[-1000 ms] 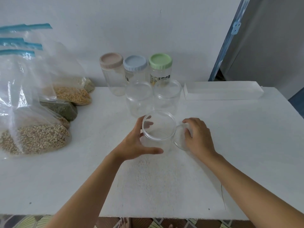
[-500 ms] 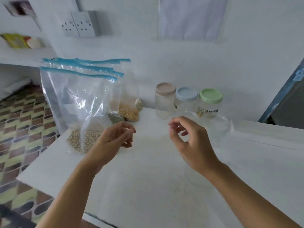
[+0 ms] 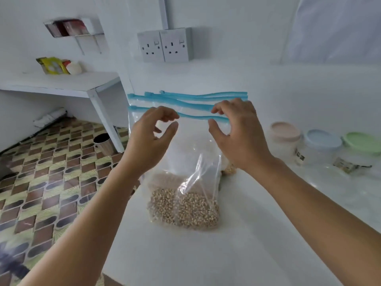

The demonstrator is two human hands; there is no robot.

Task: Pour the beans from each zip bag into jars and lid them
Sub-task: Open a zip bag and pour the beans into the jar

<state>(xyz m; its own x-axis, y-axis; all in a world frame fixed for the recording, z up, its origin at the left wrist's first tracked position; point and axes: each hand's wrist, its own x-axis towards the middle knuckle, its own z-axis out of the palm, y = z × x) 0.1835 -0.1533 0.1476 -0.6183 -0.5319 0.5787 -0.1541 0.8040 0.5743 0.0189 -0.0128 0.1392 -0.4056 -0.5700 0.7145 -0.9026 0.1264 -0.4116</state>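
Both forearms enter from the bottom edge, cut off below the elbows. The left hand [image 3: 152, 133] and right hand [image 3: 237, 131] are raised in front of the top of a clear zip bag [image 3: 185, 162], each with fingers curved and a clear gap between thumb and fingertips, holding nothing. The bag's blue zip strip [image 3: 195, 117] runs behind both hands and shows through the right hand's gap; whether any fingertip touches it cannot be told. The bag stands upright on a white table [image 3: 206, 254] near its left edge, thin crinkled plastic with a heap of small round tan beans [image 3: 185, 209] at the bottom. More bags [image 3: 195, 97] stand behind it, mostly hidden; only their wavy blue strips and a scrap of contents show. At the right are three clear jars, blurred, with round lids: pink [image 3: 285, 131], blue [image 3: 321, 139] and green [image 3: 362, 141], the green one cut off by the frame edge. On the white wall is a grey double socket [image 3: 165, 46]. To the left lies a brown-and-green patterned tile floor [image 3: 41, 172].
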